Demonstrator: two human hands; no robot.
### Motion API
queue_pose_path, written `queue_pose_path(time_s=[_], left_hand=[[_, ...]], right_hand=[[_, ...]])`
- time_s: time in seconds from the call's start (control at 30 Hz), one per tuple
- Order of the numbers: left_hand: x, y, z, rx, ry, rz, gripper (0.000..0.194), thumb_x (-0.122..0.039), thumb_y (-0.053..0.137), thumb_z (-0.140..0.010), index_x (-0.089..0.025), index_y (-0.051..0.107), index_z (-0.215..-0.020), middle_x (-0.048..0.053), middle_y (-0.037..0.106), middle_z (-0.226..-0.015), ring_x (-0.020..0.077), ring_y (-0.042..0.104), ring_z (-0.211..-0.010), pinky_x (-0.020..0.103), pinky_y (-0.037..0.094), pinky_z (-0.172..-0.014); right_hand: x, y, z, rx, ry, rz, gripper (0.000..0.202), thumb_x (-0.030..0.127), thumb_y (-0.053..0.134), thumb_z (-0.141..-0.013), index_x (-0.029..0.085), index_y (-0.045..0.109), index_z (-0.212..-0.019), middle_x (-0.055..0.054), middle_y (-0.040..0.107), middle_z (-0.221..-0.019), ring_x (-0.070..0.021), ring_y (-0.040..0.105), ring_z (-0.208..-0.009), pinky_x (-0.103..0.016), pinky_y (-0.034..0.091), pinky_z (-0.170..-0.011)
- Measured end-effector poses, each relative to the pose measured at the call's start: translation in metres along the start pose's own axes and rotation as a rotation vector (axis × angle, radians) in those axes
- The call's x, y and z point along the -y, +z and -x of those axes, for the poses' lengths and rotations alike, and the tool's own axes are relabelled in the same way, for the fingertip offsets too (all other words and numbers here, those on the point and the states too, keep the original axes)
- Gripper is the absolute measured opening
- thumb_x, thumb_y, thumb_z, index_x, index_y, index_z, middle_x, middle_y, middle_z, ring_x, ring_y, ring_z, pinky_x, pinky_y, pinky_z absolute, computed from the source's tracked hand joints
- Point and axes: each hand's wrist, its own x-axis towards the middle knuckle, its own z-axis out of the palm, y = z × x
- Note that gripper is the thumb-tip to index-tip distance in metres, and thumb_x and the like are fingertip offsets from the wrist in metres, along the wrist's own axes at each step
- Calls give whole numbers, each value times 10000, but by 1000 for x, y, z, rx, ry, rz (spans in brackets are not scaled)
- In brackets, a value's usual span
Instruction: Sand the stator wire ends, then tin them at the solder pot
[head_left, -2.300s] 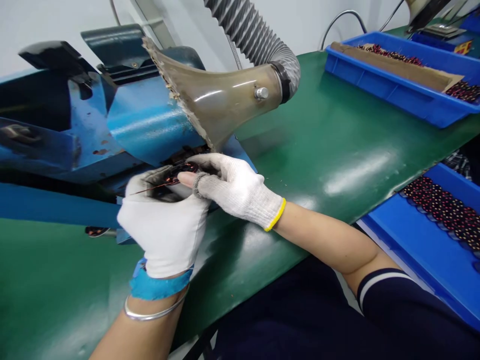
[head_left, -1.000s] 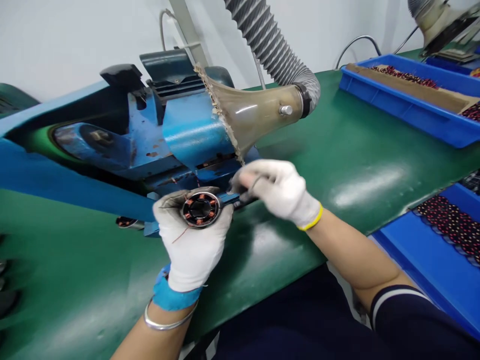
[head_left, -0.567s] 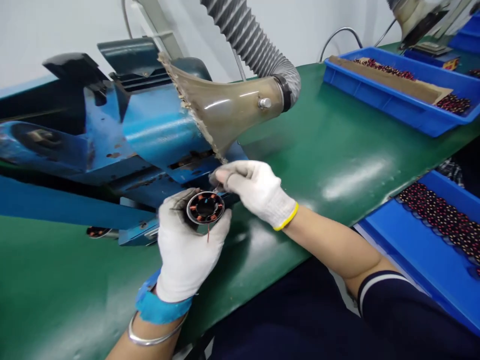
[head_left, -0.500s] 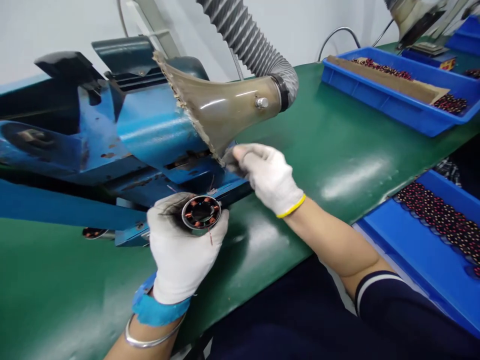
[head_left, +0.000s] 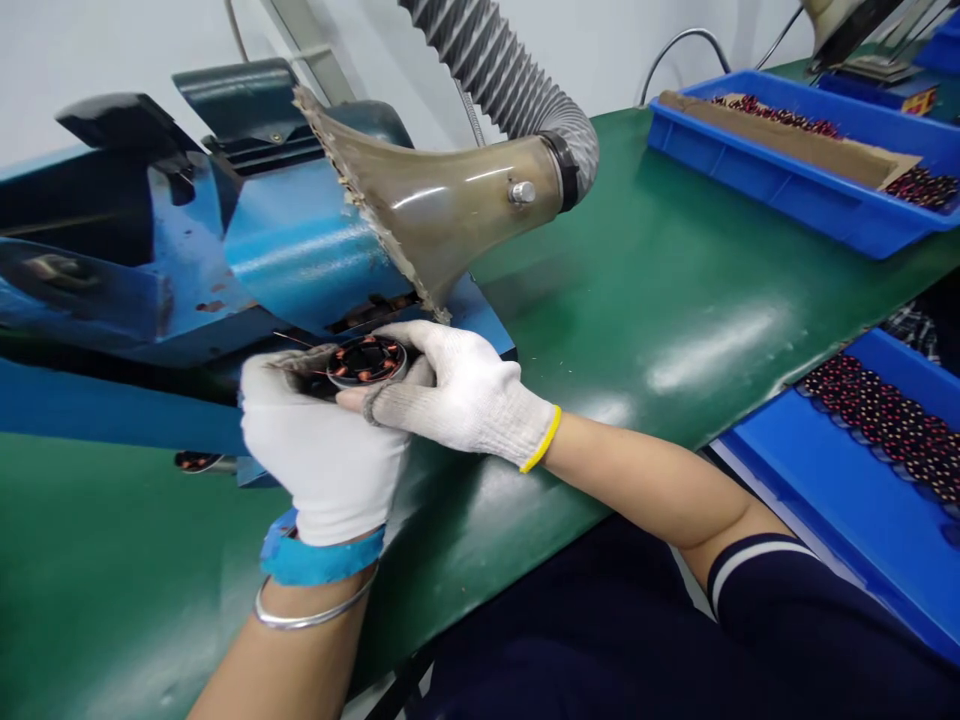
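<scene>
Snugly, the left hand [head_left: 322,435] clasps the copper-wound ring [head_left: 366,376]; the right hand [head_left: 461,390] pinches its rim.

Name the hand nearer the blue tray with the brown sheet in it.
Right. The right hand, at the right of the wound ring, is across the green tabletop from the tray; the left hand, at the ring's left, is farther away.

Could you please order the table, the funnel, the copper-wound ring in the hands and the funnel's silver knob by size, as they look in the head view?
1. Table
2. Funnel
3. Copper-wound ring, partly covered by the right hand
4. Silver knob
</scene>
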Motion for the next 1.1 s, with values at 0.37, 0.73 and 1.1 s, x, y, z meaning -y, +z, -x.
queue_pose_path(time_s=[0.37, 0.73, 1.1], left_hand=[[-19, 8, -1, 51, 27, 65, 605, -607, 888, -597, -269, 504, -921, 53, 685, -940, 298, 691, -919, 596, 597, -1037], [-20, 5, 2, 34, -40, 80, 596, -546, 927, -582, -258, 529, -919, 45, 671, -931, 286, 693, -922, 529, 602, -996], [12, -15, 41, -51, 37, 259, 630, -570, 964, -583, -249, 645, -1022, 48, 744, -971, 280, 768, -902, 471, 673, -885]], right_hand=[[-7, -13, 8, -19, -103, -40, 787, 543, 982, -828, 174, 719, -1471, 10, 743, -854, -273, 765, -971, -395, 663, -985], [-9, -5, 3, -72, -100, -29, 801, 477, 1053, -746, 151, 738, -1407, -17, 767, -969, -283, 756, -1101, -358, 659, -1029], [-23, 6, 31, -52, -343, 194, 756, 531, 1016, -720, 198, 754, -1346, -130, 756, -1334, -328, 756, -1247, -483, 616, -1168]])
